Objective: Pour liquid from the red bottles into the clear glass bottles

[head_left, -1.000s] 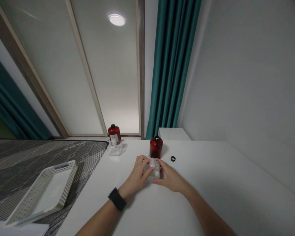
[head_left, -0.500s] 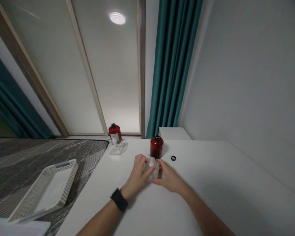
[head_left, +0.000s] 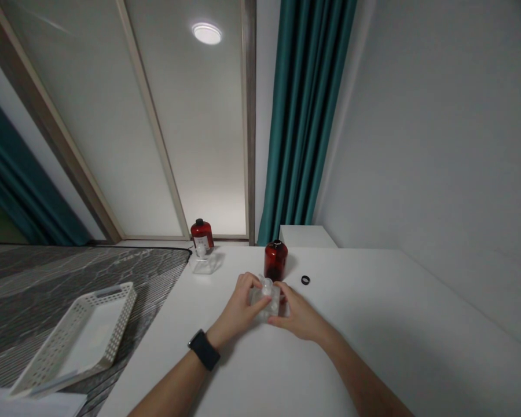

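Note:
Between my two hands is a clear, square-bodied pump bottle with a clear pump top. My left hand is closed on its left side, thumb across the front and fingers near the pump top. From the right, my right hand grips the body with thumb and fingers. Just behind stands a dark red-brown bottle, its neck uncapped. A small black ring lies to the right of that bottle.
At the table's far left corner stand a second clear pump bottle and a capped red-brown labelled bottle. A white perforated basket sits left of the white table. A white box and a teal curtain are behind.
My left hand and wrist have shifted slightly left, its thumb moving a little off the bottle's front. My right hand stays nearly still, and the clear pump bottle remains held in place.

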Demonstrator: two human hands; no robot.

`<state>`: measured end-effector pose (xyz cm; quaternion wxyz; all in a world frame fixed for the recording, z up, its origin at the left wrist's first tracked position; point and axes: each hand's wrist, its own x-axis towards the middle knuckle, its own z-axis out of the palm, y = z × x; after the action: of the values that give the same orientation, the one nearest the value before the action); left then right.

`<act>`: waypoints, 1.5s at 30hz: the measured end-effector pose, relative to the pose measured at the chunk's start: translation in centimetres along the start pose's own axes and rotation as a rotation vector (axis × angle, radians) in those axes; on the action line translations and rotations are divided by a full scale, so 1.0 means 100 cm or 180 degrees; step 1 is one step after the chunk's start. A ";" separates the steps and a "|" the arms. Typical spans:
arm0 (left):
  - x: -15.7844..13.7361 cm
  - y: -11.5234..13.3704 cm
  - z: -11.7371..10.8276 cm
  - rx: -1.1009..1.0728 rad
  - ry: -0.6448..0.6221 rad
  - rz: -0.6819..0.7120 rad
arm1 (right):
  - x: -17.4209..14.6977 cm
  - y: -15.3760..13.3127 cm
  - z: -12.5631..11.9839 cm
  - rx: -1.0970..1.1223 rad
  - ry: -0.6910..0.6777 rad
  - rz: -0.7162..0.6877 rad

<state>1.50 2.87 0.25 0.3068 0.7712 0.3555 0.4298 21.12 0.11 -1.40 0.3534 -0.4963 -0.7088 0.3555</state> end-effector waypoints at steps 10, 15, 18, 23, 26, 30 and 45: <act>0.001 0.001 -0.007 0.0003 -0.0351 0.0241 | -0.001 -0.003 -0.002 -0.0036 -0.0069 0.0008; 0.003 -0.002 -0.011 -0.0108 -0.0475 0.0238 | -0.001 -0.002 -0.003 -0.0038 -0.0067 -0.0013; 0.002 -0.001 -0.006 -0.0097 -0.0257 0.0074 | -0.002 -0.001 -0.003 -0.0056 -0.0034 0.0021; 0.003 0.002 0.002 -0.0051 0.0051 -0.0155 | -0.002 0.000 -0.003 -0.0015 -0.0030 -0.0004; 0.004 0.003 -0.001 -0.0114 -0.0068 -0.0061 | -0.002 -0.001 -0.004 0.0047 -0.0029 -0.0113; 0.006 0.005 -0.008 -0.0224 -0.0394 0.0091 | -0.003 -0.004 -0.006 0.0172 -0.0166 -0.0155; 0.007 -0.016 -0.034 -0.0622 -0.1186 -0.0427 | 0.005 -0.004 0.001 0.1056 0.0390 -0.0343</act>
<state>-1.68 4.90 0.77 0.4684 0.7785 0.2998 0.2910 20.75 0.47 -0.98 0.4915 -0.4132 -0.6431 0.4172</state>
